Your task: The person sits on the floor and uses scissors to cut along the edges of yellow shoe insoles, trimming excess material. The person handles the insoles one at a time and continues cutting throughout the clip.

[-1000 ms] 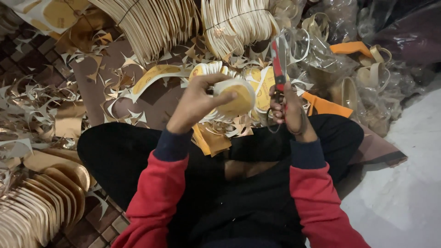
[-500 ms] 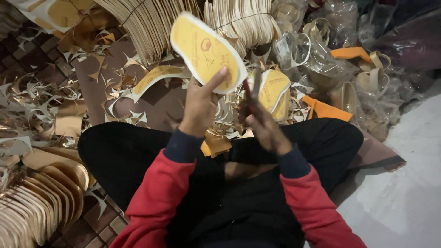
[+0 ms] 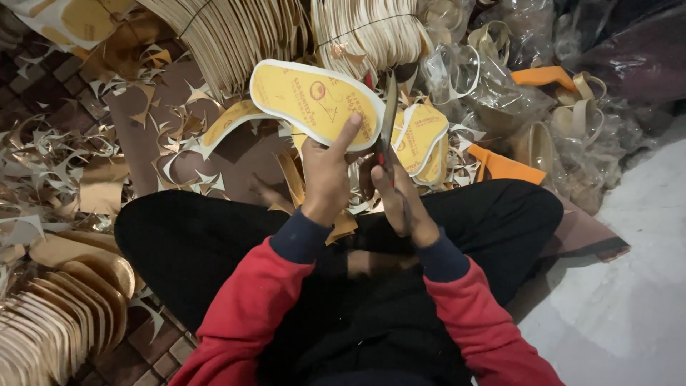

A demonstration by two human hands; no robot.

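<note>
1. The left hand [image 3: 326, 174] is closed on the near edge of a yellow insole [image 3: 316, 103], thumb pressed flat on its printed face, holding it up above the lap.
2. The right hand [image 3: 397, 196] is clenched around the handles of a pair of scissors [image 3: 386, 121]; the blades point away from the person and meet the right end of the insole.
3. The insole sits centre frame, raised off the floor, long axis running left to right, white rim all round.
4. Just right of the scissors, a small pile of cut yellow insoles [image 3: 423, 136] lies on the floor, partly hidden by the blades and right hand.
5. An insole-shaped cut-out strip [image 3: 230, 123] lies left of the held insole on a brown sheet [image 3: 143, 118].
6. Far centre, two tied bundles of pale soles [image 3: 371, 32] stand on edge; the left hand and insole screen their lower ends.
7. Far right: clear plastic bags [image 3: 500, 78] holding looped straps, with orange pieces [image 3: 504, 167] near the person's knee.
8. Left side: pale offcuts [image 3: 50, 161] scattered over the floor.
9. Near left: a row of stacked tan soles [image 3: 64, 300] beside the person's crossed legs [image 3: 214, 243] in dark trousers.
10. Sleeves are red with dark cuffs.
</note>
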